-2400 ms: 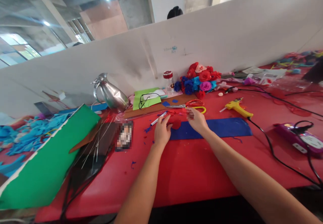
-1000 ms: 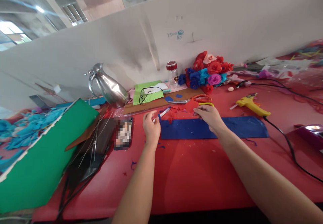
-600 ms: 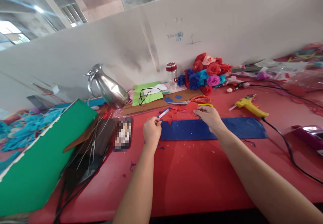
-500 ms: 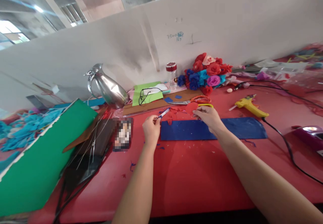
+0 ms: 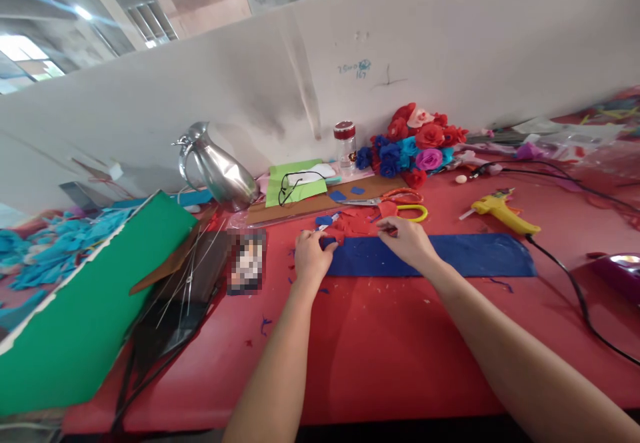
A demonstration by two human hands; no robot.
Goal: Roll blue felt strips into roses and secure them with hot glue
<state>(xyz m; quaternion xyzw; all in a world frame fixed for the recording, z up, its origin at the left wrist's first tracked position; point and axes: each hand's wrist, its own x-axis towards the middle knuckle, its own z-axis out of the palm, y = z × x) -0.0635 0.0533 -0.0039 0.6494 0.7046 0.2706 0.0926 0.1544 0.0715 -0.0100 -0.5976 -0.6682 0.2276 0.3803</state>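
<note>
A long blue strip (image 5: 475, 254) lies flat across the red table. At its left end is my left hand (image 5: 313, 254), thumb and fingers apart, with nothing seen between them. Over the strip's middle, my right hand (image 5: 407, 240) has its fingers pinched together; what they hold, if anything, is too small to make out. Red scraps (image 5: 356, 223) lie just behind the strip between my hands, beside a small blue piece (image 5: 324, 220). Scissors with orange and yellow handles (image 5: 413, 213) lie behind my right hand.
A yellow glue gun (image 5: 505, 216) with a black cord rests at the right. Behind stand a steel jug (image 5: 220, 170), a red-lidded jar (image 5: 345, 146) and paper flowers (image 5: 425, 136). A green board (image 5: 85, 310) leans at the left, near a dark bag. Glasses (image 5: 295, 186) lie on green paper.
My left hand has let go of the small white-and-blue pen-like item and opened over the strip's left end. My right hand has come off the red round piece and moved down slightly.
</note>
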